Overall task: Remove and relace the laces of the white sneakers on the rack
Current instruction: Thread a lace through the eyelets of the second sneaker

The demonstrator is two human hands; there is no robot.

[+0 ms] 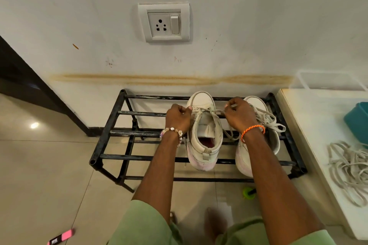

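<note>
We see two white high-top sneakers standing on the top bars of a black metal shoe rack against the wall, toes toward the wall. The left sneaker is in the middle of the rack and its tongue is almost bare, with only the lowest eyelets laced. The right sneaker stands just beside it, still laced, and the right forearm partly covers it.

Our left hand has its grip closed, with curled fingers, at the left side of the left sneaker near the lower eyelets; it seems to pinch the lace end there, but the lace inside the fingers is hidden. Our right hand pinches the other part of the grey-white shoelace, which runs tight from the eyelets to the fingertips.

On the right, a white tabletop carries a loose heap of spare laces and a teal tub. On the wall above the rack there is a socket with switch. A pink eraser lies on the tiled floor.
</note>
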